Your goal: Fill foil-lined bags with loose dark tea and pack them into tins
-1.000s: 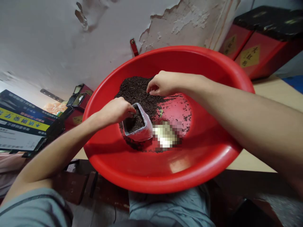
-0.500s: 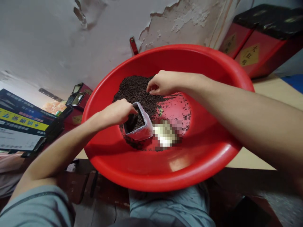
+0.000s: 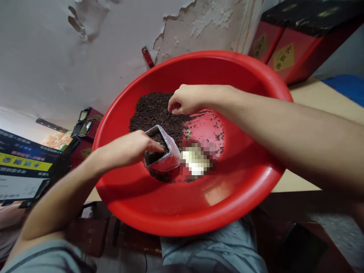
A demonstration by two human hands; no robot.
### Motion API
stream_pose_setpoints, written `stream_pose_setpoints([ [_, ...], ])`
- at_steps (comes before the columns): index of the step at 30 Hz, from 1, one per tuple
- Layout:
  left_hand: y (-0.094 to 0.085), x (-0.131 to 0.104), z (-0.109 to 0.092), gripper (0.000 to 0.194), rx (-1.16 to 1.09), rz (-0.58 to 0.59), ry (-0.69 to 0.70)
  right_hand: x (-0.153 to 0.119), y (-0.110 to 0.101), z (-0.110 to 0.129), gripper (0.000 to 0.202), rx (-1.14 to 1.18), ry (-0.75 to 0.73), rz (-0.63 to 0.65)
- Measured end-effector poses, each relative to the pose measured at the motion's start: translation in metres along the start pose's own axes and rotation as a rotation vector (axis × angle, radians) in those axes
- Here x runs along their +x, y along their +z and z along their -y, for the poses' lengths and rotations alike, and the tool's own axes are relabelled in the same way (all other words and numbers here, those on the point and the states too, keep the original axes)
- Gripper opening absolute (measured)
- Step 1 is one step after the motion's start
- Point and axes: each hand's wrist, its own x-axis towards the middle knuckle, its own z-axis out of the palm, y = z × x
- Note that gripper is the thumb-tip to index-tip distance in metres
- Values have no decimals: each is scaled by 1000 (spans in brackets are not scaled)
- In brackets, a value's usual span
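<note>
A wide red plastic basin (image 3: 193,214) holds a heap of dark soil (image 3: 153,108) on its left half. In the basin, in front of the heap, a square, clear-walled plastic pot (image 3: 167,161) leans over, partly filled with soil. My left hand (image 3: 136,148) reaches over its left rim, fingers stretched out and their tips at the soil inside. At the heap's right edge my right hand (image 3: 183,100) has its fingers curled in a pinch; whatever lies between them is hidden. Right of the pot lies a bright, pixelated item (image 3: 196,161) whose kind I cannot make out.
The basin rests on a pale wooden table (image 3: 301,182) against a peeling wall (image 3: 196,30). Tall red tins (image 3: 287,57) stand behind it on the right. Small red boxes (image 3: 88,121) and a dark printed box (image 3: 22,167) are at the left.
The whole view has shifted a little. The fingers of my left hand have straightened and reach farther across the pot's mouth. My right hand keeps its curled pose by the heap.
</note>
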Motion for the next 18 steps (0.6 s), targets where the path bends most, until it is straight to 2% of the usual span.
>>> stream_pose_setpoints([
  [3,-5,-5,9,54,-64,21,29,-1,-2,0,38,8,9,-6],
  [5,-12,-7,19,58,-99,11,-24,-2,-2,0,38,4,5,-2],
  [7,-21,-5,36,61,-78,-126,-207,-2,-3,-1,38,-1,-6,2],
  [9,-26,7,62,59,33,-286,-478,-2,-4,-3,38,-4,-10,-5],
  [10,-26,16,76,57,104,-307,-589,-2,-4,-4,38,-4,-10,-12],
  [11,-22,28,92,55,145,-238,-658,-1,-3,-6,38,-3,-8,-22],
  [12,-15,41,106,62,148,-125,-703,0,-3,-8,37,0,-7,-31],
  [13,-6,55,120,77,127,1,-709,1,-2,-11,37,2,-8,-43],
  [14,5,68,133,91,87,67,-690,2,-1,-14,35,1,-12,-54],
  [16,30,91,151,110,-11,56,-741,5,1,-21,33,-16,-18,-76],
  [18,52,103,160,121,-77,-12,-817,9,4,-28,33,-37,4,-106],
])
